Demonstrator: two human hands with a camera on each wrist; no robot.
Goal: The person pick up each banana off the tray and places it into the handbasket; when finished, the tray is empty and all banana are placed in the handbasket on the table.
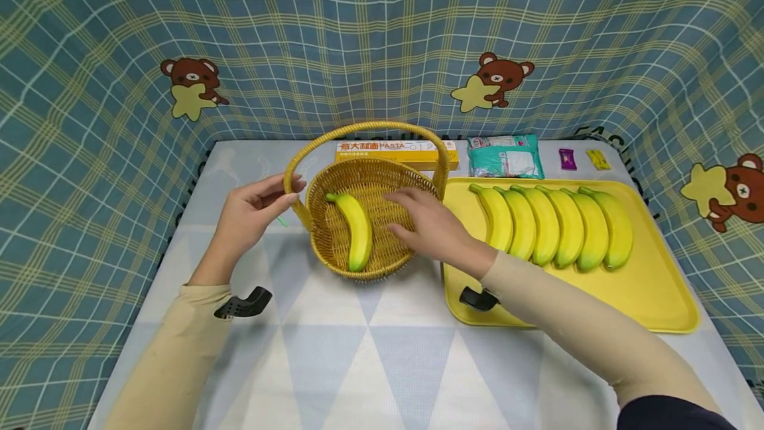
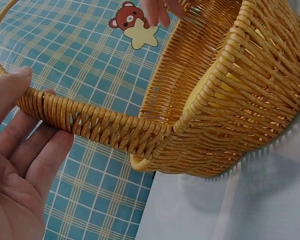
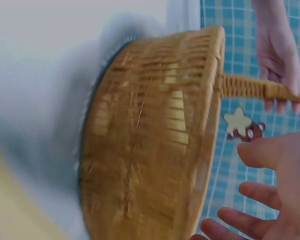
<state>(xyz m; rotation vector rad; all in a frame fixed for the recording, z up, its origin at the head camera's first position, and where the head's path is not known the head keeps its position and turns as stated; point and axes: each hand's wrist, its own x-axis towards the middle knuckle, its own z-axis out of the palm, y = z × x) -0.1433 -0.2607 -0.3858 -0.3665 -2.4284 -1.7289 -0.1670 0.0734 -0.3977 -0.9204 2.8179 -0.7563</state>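
Note:
A wicker basket [image 1: 394, 264] with a tall arched handle [image 1: 364, 126] stands in the middle of the table. One yellow banana [image 1: 358, 231] with greenish ends lies inside it, toward the left. My left hand [image 1: 247, 214] pinches the left side of the handle between thumb and fingers, plain in the left wrist view. Over the right part of the basket hovers my right hand [image 1: 432, 224], fingers spread and holding nothing. To the right, several bananas [image 1: 561, 227] lie in a row on a yellow tray [image 1: 644, 304].
Behind the basket lies a yellow pasta box [image 1: 396, 154]. A teal packet [image 1: 506, 156], a purple wrapped sweet [image 1: 568, 159] and a yellow one [image 1: 597, 159] lie along the back edge. A checked cloth [image 1: 358, 38] with bears hangs around the table.

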